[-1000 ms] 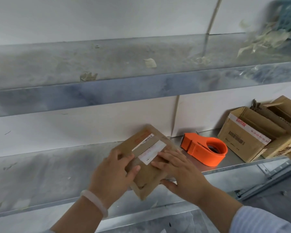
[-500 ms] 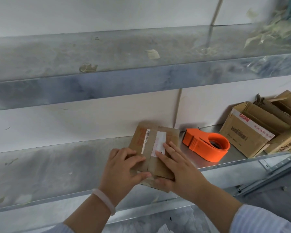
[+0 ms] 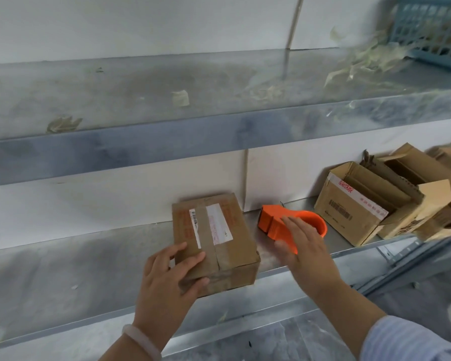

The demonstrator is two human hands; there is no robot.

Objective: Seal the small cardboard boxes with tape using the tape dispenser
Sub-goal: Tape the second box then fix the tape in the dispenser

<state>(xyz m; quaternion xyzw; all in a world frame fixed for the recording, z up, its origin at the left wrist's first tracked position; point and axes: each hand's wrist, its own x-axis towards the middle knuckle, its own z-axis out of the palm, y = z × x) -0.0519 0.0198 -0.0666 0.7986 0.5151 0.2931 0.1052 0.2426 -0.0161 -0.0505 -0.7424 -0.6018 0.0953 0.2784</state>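
On the shelf (image 3: 63,269), a taped box (image 3: 235,246) with unreadable barcode label (image 3: 194,221).

- Left hand (image 3: 167,282): palm down on the near left corner of the cardboard box (image 3: 227,246). Fingers are spread across the top and the thumb is hooked round the front face, gripping that corner.
- Left forearm: bare, entering from the lower edge, with a pale bracelet (image 3: 141,340) at the wrist.
- Right hand (image 3: 305,246): palm down, fingers straight, thumb held apart, extended over the tape dispenser (image 3: 274,220). Contact cannot be confirmed.
- Right forearm: bare up to a light blue sleeve (image 3: 401,340), angled in from the lower right.
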